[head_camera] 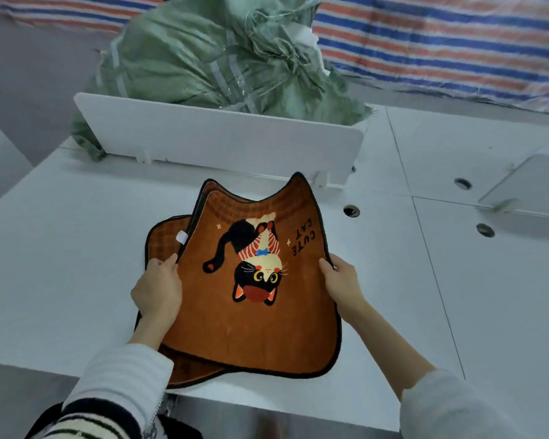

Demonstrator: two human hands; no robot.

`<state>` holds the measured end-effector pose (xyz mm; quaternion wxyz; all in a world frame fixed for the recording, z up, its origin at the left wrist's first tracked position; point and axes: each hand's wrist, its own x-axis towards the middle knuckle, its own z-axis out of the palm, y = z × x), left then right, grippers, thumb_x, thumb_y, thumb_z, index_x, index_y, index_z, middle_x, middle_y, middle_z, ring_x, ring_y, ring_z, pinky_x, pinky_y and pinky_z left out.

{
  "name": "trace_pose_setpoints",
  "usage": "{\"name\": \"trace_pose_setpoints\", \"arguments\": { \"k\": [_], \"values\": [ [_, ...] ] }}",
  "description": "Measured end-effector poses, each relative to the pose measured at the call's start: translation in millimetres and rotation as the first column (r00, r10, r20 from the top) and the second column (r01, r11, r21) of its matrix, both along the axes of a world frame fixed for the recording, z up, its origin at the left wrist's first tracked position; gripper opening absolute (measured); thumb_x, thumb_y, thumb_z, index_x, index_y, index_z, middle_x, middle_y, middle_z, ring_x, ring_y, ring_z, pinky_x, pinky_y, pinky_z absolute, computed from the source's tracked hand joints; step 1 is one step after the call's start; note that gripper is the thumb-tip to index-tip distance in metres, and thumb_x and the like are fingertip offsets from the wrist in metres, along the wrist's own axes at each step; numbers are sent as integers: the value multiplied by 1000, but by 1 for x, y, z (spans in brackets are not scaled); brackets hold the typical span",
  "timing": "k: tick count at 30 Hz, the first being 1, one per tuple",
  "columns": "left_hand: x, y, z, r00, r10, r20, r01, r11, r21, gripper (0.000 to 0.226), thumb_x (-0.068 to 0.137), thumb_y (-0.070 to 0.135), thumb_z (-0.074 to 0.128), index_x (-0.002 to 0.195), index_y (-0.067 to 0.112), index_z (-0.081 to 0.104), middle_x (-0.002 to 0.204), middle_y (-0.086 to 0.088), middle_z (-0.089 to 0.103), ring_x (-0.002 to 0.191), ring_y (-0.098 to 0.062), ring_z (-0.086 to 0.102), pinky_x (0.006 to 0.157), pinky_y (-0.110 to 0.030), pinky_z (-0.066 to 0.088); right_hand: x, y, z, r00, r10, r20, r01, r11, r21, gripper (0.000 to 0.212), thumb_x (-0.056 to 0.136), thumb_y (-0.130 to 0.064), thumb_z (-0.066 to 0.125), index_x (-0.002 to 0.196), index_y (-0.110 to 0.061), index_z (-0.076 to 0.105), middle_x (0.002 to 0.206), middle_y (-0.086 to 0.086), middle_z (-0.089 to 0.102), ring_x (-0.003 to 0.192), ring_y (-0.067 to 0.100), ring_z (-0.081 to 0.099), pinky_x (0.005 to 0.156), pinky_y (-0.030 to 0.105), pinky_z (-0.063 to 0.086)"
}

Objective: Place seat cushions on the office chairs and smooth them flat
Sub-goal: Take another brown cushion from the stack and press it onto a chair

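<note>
I have my left hand (158,288) and right hand (341,282) gripping the top cushion's (251,331) side edges to lift it flat off the worktop (61,248).

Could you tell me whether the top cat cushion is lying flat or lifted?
Partly lifted: both hands, left hand and right hand, grip the top cushion's sides, its far edge curling up.

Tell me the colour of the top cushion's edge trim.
Black, around an orange-brown top cushion; seen in the head view.
</note>
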<state>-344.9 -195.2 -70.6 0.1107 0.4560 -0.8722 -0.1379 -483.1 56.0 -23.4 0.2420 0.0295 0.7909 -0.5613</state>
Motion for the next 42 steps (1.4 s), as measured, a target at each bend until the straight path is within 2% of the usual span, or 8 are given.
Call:
{"name": "trace_pose_setpoints", "arguments": {
  "k": [4, 11, 15, 19, 26, 32, 38, 42],
  "values": [
    [8, 37, 18, 994, -54, -97, 54, 999, -1, 33, 98, 19, 41, 124, 10, 59, 118, -14, 63, 97, -35, 61, 72, -39, 47, 12, 33, 22, 994, 2, -105, -3, 1000, -15, 30, 101, -25, 37, 116, -17, 62, 107, 3, 66, 101, 24, 63, 95, 43, 51],
    [-2, 127, 66, 940, -146, -310, 210, 960, 185, 31, 98, 11, 35, 127, 6, 46, 107, -22, 63, 94, -38, 59, 72, -37, 42, 35, 135, 71, 944, -95, -315, 87, 995, -41, 33, 101, -24, 38, 122, -14, 61, 109, 4, 66, 101, 22, 63, 95, 43, 51],
    [-2, 213, 101, 855, -268, -444, 416, 865, 280, 37, 97, 8, 34, 134, 4, 37, 117, -22, 56, 102, -33, 54, 77, -33, 37, 68, 231, 97, 876, -224, -426, 218, 974, -63, 32, 100, -22, 38, 118, -14, 63, 107, 3, 68, 99, 21, 63, 93, 42, 51],
    [16, 319, 129, 745, -345, -571, 562, 786, 258, 38, 99, 19, 36, 134, 5, 40, 126, -18, 54, 116, -35, 51, 87, -36, 37, 125, 339, 128, 775, -328, -540, 340, 937, -81, 30, 100, -19, 36, 113, -18, 63, 102, -2, 66, 95, 14, 61, 86, 26, 50],
    [51, 509, 171, 594, -521, -613, 773, 579, 257, 40, 97, 30, 43, 127, 4, 51, 126, -17, 57, 115, -35, 52, 93, -41, 40, 234, 521, 168, 575, -538, -617, 615, 781, -109, 27, 100, -18, 36, 88, -25, 60, 80, -11, 61, 77, 7, 56, 74, 24, 45],
    [63, 660, 184, 454, -606, -653, 885, 390, 254, 28, 97, 19, 42, 119, 5, 52, 115, -14, 59, 95, -22, 53, 80, -34, 40, 304, 668, 179, 374, -706, -602, 805, 569, -167, 29, 100, -22, 39, 114, -12, 63, 102, 2, 66, 96, 20, 62, 88, 33, 50],
    [63, 803, 176, 638, -388, -665, 747, 104, 656, 26, 94, 9, 44, 117, 2, 55, 97, -13, 62, 81, -25, 57, 82, -41, 49, 326, 793, 178, 258, -756, -601, 861, 462, -212, 32, 101, -24, 38, 122, -13, 59, 112, 4, 65, 103, 23, 62, 95, 40, 50],
    [63, 887, 164, 705, -283, -650, 675, -13, 738, 21, 95, 14, 48, 109, 3, 60, 98, -13, 65, 86, -29, 61, 81, -38, 49, 322, 872, 175, 263, -722, -640, 863, 473, -178, 30, 101, -23, 38, 118, -13, 61, 107, 4, 66, 97, 21, 62, 91, 38, 51]
  ]
}}
